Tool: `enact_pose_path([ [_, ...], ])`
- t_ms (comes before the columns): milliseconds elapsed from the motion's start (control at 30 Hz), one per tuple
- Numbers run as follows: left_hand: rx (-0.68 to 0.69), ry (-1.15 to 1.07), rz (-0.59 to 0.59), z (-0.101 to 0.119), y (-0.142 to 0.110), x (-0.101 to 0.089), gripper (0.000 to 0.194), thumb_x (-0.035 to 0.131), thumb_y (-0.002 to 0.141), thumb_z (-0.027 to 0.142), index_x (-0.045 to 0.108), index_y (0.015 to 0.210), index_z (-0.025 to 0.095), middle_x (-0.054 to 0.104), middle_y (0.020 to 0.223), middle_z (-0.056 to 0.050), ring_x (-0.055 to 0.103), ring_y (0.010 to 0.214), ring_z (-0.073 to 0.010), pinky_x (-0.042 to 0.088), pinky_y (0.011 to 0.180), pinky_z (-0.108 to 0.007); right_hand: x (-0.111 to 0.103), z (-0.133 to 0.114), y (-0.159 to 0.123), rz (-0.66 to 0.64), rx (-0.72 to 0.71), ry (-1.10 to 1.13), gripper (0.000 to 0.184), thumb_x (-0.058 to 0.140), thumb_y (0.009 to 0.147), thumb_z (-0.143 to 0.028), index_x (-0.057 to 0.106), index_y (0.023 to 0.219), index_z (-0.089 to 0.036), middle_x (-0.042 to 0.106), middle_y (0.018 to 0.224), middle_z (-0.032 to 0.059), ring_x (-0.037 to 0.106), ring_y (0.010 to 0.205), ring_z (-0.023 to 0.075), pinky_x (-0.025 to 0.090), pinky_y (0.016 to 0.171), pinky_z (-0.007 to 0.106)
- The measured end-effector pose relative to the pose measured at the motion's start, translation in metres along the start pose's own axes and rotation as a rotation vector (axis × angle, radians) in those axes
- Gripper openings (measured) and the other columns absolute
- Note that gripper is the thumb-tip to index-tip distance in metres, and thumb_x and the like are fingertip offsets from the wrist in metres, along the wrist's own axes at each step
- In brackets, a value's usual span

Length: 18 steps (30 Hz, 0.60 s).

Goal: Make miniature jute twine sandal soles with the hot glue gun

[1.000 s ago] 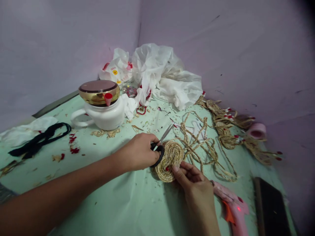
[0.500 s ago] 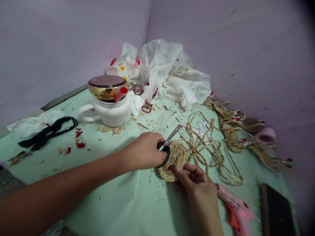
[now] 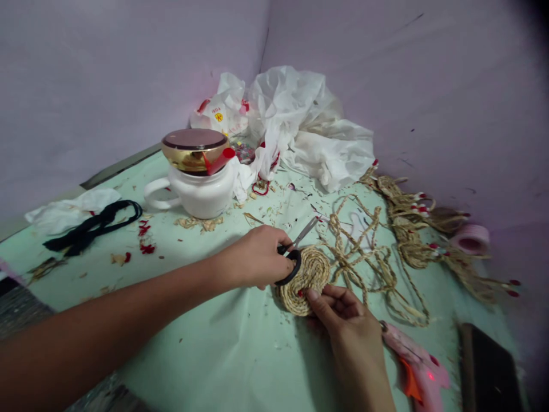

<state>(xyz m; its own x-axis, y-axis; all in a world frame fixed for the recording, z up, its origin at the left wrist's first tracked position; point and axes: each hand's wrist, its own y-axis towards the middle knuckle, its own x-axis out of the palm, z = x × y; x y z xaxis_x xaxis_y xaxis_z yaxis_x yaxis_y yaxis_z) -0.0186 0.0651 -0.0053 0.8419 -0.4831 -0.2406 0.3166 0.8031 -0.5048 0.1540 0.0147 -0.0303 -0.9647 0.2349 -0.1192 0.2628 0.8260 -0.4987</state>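
Observation:
My left hand (image 3: 265,258) is closed around the black handles of a pair of scissors (image 3: 305,232), whose blades point away to the upper right. Beneath the handles lies an oval coil of braided straw rope (image 3: 313,272) with a small red spot near its lower middle. The thumb and fingers of my right hand (image 3: 345,317) pinch the coil's lower right edge. A loose tangle of the same braided rope (image 3: 343,260) spreads just beyond and to the right of the coil.
A pink glue gun (image 3: 418,360) with a lit red light and a dark phone-like slab (image 3: 491,369) lie at right. Finished-looking braided pieces (image 3: 412,246) and a tape roll (image 3: 472,239) line the wall. A white mug (image 3: 203,194), black yarn (image 3: 92,229) and plastic bags (image 3: 295,114) stand farther back.
The whole view has shifted slightly, so everything sits a little farther right. Both hands keep their holds on the scissors and the coil, with hardly any movement between them.

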Motion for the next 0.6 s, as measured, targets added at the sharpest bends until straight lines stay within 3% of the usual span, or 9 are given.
enact_pose_path([
  [600, -0.039, -0.020, -0.018, 0.0066, -0.0026, -0.0035, 0.031, 0.047, 0.062, 0.023, 0.057, 0.091, 0.018, 0.059, 0.059, -0.003, 0.056, 0.052, -0.0157, 0.041, 0.034, -0.019, 0.0007, 0.0019, 0.0008, 0.033, -0.008, -0.016, 0.048, 0.083, 0.044, -0.035, 0.054, 0.076, -0.014, 0.064, 0.054, -0.0015, 0.055, 0.043, 0.0099, 0.046, 0.038, 0.019],
])
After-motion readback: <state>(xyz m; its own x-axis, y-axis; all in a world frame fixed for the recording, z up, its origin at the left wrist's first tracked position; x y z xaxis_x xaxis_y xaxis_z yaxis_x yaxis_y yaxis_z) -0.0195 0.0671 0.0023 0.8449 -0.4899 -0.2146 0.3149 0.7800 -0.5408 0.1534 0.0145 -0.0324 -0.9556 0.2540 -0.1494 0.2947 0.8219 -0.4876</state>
